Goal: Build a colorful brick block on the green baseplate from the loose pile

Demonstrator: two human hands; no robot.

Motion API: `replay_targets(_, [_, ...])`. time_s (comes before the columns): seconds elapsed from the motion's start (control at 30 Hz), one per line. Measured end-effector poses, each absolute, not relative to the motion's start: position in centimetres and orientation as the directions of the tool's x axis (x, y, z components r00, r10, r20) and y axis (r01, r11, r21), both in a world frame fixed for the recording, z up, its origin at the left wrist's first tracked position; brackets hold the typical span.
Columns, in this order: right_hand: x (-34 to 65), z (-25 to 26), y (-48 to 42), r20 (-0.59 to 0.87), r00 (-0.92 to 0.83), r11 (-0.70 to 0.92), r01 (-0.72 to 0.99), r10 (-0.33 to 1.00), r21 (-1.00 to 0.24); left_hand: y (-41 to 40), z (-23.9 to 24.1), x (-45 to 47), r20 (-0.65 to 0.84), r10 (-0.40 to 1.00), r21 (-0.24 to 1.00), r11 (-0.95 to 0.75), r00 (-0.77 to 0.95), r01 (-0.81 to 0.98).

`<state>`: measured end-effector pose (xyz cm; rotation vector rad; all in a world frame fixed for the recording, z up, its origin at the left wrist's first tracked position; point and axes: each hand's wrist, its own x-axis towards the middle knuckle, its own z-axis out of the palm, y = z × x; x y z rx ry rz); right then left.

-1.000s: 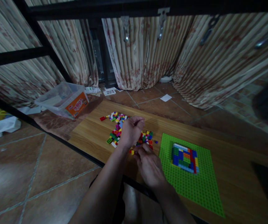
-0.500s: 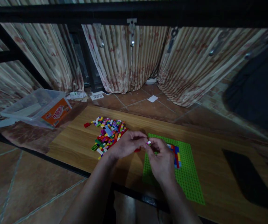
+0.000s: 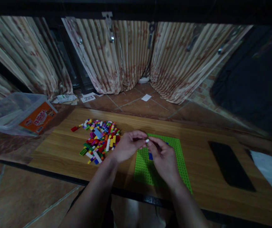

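A small white toy brick [image 3: 147, 141] is pinched between the fingertips of both hands, over the far left part of a green studded baseplate [image 3: 142, 171]. My left hand [image 3: 127, 146] reaches in from the loose-brick side, thumb and fingers closed. From the other side my right hand [image 3: 164, 158] closes its thumb and forefinger on the same brick. Blue bricks [image 3: 151, 156] show on the baseplate beside the right hand, which hides most of what is built there. Left of the left hand lies a spread pile of mixed coloured bricks [image 3: 99, 137].
The low wooden table [image 3: 52, 142] carries everything. A clear plastic box with an orange label [image 3: 38, 118] stands beyond its left end. On the right lie a black phone-like slab [image 3: 231, 166] and a white sheet [image 3: 271, 171]. Striped curtains [image 3: 133, 57] hang behind.
My view has swung to the right, so the table and its things sit further left in the picture. Both hands stay together at the brick, and the right hand covers more of the built bricks.
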<state>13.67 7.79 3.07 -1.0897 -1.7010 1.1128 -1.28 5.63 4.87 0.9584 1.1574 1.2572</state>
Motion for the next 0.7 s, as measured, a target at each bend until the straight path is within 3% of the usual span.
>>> replay_targets(0.17, [14.4,3.3,8.1,0.189,-0.262,0.257,0.255,0.946,-0.932,6.1,4.4,0.0,-0.024,0.997,0.985,0.011,-0.074,-0.173])
replay_targets(0.47, [15.3,4.0,8.2,0.337,-0.229,0.404,0.393,0.913,-0.826,6.6,3.9,1.9,-0.078,0.985,0.983,0.051,-0.153,-0.177])
replay_targets(0.7, [18.7,3.8,10.0,0.303,-0.081,0.308,0.43,0.949,-0.849,7.0,2.8,1.2,0.025,0.979,0.995,-0.005,-0.201,0.096])
